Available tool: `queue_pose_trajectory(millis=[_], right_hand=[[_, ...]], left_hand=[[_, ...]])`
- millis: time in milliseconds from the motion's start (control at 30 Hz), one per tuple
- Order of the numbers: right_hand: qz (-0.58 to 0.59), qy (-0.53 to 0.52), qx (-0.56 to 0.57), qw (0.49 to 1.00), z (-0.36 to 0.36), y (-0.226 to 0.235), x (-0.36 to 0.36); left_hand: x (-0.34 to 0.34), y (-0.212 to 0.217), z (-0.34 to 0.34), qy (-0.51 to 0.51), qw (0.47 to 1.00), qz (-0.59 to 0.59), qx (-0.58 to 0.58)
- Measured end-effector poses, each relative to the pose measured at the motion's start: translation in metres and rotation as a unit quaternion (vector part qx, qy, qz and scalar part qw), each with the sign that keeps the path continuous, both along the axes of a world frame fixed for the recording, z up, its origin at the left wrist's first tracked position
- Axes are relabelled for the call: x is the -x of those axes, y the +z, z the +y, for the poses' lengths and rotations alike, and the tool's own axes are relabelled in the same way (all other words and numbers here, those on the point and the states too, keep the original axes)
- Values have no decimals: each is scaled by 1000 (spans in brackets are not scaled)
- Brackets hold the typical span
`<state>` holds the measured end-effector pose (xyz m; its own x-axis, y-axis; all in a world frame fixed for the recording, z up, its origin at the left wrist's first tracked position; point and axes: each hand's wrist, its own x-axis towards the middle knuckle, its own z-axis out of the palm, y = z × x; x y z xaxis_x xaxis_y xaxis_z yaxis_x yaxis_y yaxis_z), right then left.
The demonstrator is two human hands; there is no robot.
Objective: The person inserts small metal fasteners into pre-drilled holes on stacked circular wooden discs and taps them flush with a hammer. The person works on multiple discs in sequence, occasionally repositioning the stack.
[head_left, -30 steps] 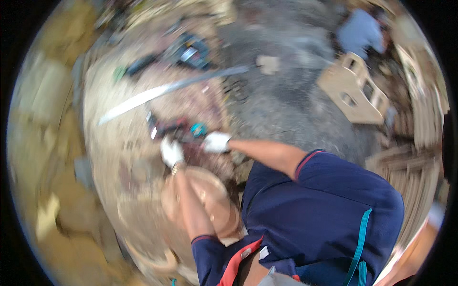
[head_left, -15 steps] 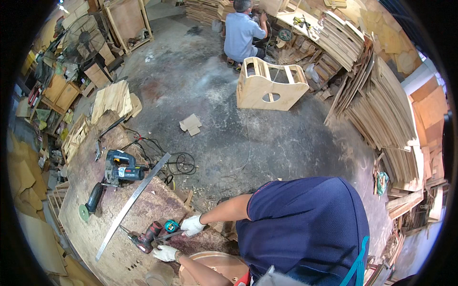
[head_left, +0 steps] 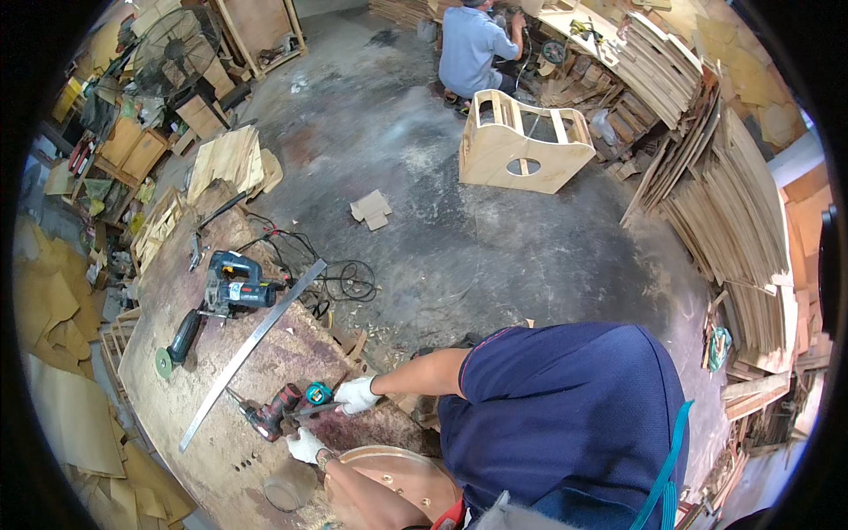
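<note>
Bending over the long brown wooden desk (head_left: 177, 415), the person had both white-gloved hands at the red and black cordless drill (head_left: 269, 413), which lay on its side at about 7 o'clock in the view, just below the lower end of a long flat metal straightedge (head_left: 252, 349). The right hand (head_left: 356, 395) sat at the drill's 3 o'clock, beside a small teal piece (head_left: 318, 391); its grip looked closed around a slim dark shaft pointing toward the drill, too small to identify. The left hand (head_left: 306, 444) lay at the drill's 5 o'clock, near it, and whether its grip was open or closed could not be told. A round reddish wooden board (head_left: 389, 473) lay under the left forearm. By my judgement the work was at the stage of taking up or fitting the drill, and the next move would call for a firm hold on its body while the other hand steadied its front. A blue corded jigsaw (head_left: 234, 287) lay at 10 o'clock of the drill. Compared with half a second before, the hands had stayed at the drill and the view had barely shifted; a second before, the camera was tipped far lower, close over the desk.
</note>
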<state>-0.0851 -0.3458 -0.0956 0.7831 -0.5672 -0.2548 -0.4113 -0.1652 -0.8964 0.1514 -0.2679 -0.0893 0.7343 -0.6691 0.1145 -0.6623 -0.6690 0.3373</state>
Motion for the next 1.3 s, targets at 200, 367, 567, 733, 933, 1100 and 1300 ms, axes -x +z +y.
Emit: queue_pose_trajectory(millis=[200,367,567,733,933,1100,1300], right_hand=[[-10,52,64,997,4,-5,-7],[-28,83,75,993,-13,-3,7],[-33,51,46,997,-9,4,2],[9,63,-29,998,-14,-18,-1],[-34,63,-11,997,-5,-12,7],[-53,11,-200,978,49,45,14],[-42,110,-137,984,93,111,32]], left_hand=[[49,67,38,63,984,94,140],[104,93,111,127,925,254,251],[147,104,252,309,856,208,359],[177,101,314,383,885,99,244],[191,88,312,413,847,146,300],[189,95,295,415,874,140,209],[178,94,305,386,884,217,145]])
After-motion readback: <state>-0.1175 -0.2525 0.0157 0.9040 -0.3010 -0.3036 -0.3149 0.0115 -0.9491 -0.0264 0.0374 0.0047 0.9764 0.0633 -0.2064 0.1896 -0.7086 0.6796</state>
